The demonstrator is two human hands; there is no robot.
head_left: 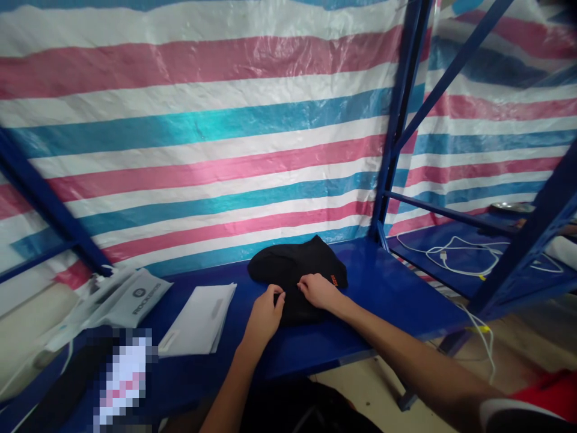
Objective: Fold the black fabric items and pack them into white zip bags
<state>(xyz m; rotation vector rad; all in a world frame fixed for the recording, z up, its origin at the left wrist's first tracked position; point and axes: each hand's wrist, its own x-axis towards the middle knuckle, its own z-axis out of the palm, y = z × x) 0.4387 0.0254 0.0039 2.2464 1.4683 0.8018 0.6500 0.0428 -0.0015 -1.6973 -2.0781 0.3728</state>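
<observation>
A black cloth item [295,258] with small orange lettering near its right edge lies loosely bunched on the blue table [387,288]. I cannot make out what kind of item it is. At its near left side my left hand [265,316] has thumb and fingers pinched on the fabric. My right hand [321,291] grips the cloth a little farther right, its fingertips closed near the middle of the item. Part of the cloth is hidden behind both hands.
White papers [201,319] lie left of the cloth, beside a grey printed pouch [139,294]. Blue metal posts [396,120] frame the table, with striped plastic sheeting [216,144] behind. A white cable [469,249] is coiled on the right-hand surface.
</observation>
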